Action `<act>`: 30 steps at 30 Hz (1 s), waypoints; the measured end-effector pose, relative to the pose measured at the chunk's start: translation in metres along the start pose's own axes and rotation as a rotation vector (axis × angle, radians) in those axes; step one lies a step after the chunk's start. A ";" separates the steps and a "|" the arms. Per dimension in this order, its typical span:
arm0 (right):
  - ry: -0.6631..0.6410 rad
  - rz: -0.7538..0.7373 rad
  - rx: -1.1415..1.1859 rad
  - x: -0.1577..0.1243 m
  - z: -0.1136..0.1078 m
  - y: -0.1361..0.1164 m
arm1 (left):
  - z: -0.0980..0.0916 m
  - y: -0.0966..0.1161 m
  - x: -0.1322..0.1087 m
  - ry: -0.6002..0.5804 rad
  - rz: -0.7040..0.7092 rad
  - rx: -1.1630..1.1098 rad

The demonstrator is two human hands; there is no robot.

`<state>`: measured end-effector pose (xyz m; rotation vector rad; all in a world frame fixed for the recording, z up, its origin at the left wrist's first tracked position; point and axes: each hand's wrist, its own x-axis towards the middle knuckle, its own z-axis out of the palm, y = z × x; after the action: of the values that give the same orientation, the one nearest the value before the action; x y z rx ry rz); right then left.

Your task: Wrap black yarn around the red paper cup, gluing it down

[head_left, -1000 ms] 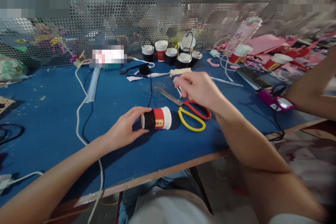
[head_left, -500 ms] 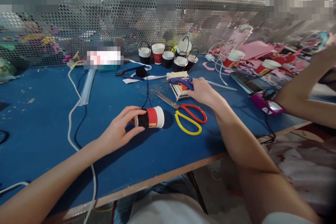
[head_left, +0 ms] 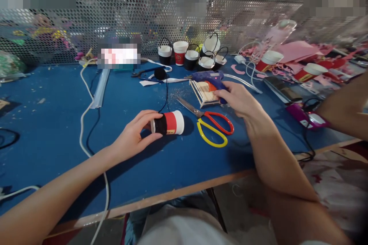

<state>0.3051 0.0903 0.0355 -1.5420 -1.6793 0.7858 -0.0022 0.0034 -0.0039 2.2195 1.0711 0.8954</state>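
A paper cup, red and white with black yarn wound about its base end, lies on its side on the blue table. My left hand is closed round that black end, thumb in front and fingers over the top. From the cup a black strand runs back to a small ball of black yarn. My right hand grips the handle of a blue glue gun, its nozzle pointing left above a small wooden stick rack. Between my hands lie scissors with red and yellow handles.
Several black-wrapped cups with handles stand at the back against a perforated metal screen. A white cable crosses the table on the left. At right are a purple box-like object, pink scraps and another person's arm.
My right hand has raised the glue gun a little off the wooden rack and tilted it. My left hand keeps its hold on the cup. The whole view has shifted slightly.
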 end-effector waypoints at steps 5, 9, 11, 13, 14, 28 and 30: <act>-0.087 0.032 0.273 -0.011 0.003 -0.009 | -0.001 0.000 0.001 0.010 -0.002 0.002; -0.237 0.060 0.393 -0.022 0.010 -0.021 | -0.001 -0.001 0.002 0.034 -0.012 0.001; -0.341 0.029 0.387 -0.030 0.015 -0.028 | -0.002 -0.002 0.001 0.046 -0.009 0.015; -0.398 -0.004 0.359 -0.036 0.021 -0.033 | -0.003 -0.003 0.001 0.056 0.000 0.040; -0.404 -0.022 0.348 -0.039 0.024 -0.034 | -0.003 -0.003 0.002 0.062 0.006 0.061; -0.208 -0.183 -0.043 -0.053 0.044 -0.037 | -0.003 -0.006 0.003 0.080 0.107 0.301; -0.177 -0.216 -0.074 -0.053 0.045 -0.037 | -0.004 -0.005 0.003 0.076 0.110 0.303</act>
<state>0.2491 0.0350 0.0358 -1.3423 -1.9866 0.7709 -0.0058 0.0098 -0.0040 2.5314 1.1959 0.9212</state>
